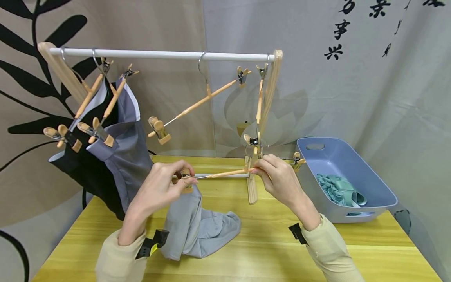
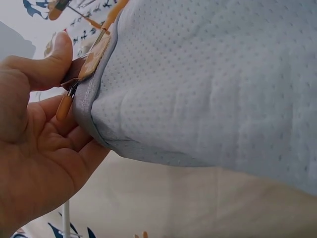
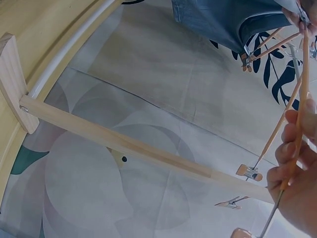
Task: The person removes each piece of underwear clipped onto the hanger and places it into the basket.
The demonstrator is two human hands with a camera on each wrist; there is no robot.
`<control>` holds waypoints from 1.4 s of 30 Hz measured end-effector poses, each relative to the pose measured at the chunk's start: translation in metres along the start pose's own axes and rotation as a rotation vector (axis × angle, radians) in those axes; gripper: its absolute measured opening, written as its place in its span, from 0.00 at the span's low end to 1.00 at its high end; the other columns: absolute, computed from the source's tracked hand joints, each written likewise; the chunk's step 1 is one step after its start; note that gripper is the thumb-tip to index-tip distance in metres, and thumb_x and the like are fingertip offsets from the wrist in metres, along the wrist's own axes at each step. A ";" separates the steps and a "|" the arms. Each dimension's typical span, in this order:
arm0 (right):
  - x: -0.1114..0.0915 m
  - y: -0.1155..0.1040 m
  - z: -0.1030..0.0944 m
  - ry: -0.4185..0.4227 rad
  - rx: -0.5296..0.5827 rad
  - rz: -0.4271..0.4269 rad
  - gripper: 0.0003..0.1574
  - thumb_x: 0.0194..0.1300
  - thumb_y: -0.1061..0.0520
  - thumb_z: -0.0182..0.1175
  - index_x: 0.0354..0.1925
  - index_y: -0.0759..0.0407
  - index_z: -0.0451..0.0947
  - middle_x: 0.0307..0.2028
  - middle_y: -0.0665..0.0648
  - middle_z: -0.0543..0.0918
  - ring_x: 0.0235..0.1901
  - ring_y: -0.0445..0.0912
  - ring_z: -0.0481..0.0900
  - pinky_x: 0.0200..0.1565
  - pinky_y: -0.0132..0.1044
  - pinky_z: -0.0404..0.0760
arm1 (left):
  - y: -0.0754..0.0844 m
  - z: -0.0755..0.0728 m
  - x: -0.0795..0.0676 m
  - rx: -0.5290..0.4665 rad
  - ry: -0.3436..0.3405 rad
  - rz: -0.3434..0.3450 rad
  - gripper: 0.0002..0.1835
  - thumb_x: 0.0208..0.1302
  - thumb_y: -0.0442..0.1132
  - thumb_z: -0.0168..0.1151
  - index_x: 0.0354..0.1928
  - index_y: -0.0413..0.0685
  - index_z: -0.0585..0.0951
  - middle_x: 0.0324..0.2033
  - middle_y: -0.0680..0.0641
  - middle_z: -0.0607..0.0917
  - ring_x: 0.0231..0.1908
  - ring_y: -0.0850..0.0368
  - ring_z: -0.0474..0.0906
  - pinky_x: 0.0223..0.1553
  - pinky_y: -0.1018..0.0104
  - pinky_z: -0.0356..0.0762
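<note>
My left hand pinches the clip at the left end of a wooden clip hanger. A grey garment hangs from there and rests partly on the table. Close up in the left wrist view, the thumb lies by the clip, and the fingers reach behind the edge of the perforated grey cloth. Around the hanger's bar curl the fingers of my right hand, right of its middle. The clip at the right end holds no cloth.
A rack with a white rail stands behind my hands. Dark and grey garments hang from it at left, with bare clip hangers farther right. At right, a blue basket holds teal cloth.
</note>
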State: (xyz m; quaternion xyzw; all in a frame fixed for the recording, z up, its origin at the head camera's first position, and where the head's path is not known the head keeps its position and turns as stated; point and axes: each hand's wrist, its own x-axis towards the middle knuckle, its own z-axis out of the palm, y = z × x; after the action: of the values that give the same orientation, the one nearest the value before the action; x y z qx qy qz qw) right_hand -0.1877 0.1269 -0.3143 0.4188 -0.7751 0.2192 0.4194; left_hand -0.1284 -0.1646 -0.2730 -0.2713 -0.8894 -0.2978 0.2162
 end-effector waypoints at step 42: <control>-0.005 0.000 0.006 -0.102 -0.062 0.025 0.06 0.55 0.57 0.66 0.29 0.57 0.80 0.25 0.51 0.77 0.22 0.41 0.68 0.24 0.31 0.68 | 0.012 0.026 0.005 0.307 0.035 0.009 0.22 0.56 0.42 0.69 0.51 0.39 0.80 0.49 0.40 0.83 0.51 0.44 0.78 0.50 0.52 0.78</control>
State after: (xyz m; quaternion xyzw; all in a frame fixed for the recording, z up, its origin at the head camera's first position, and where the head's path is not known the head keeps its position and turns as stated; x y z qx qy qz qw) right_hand -0.1893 0.1254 -0.3214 0.4065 -0.8071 0.1784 0.3893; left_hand -0.1301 -0.1377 -0.2843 -0.2338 -0.9193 -0.1620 0.2720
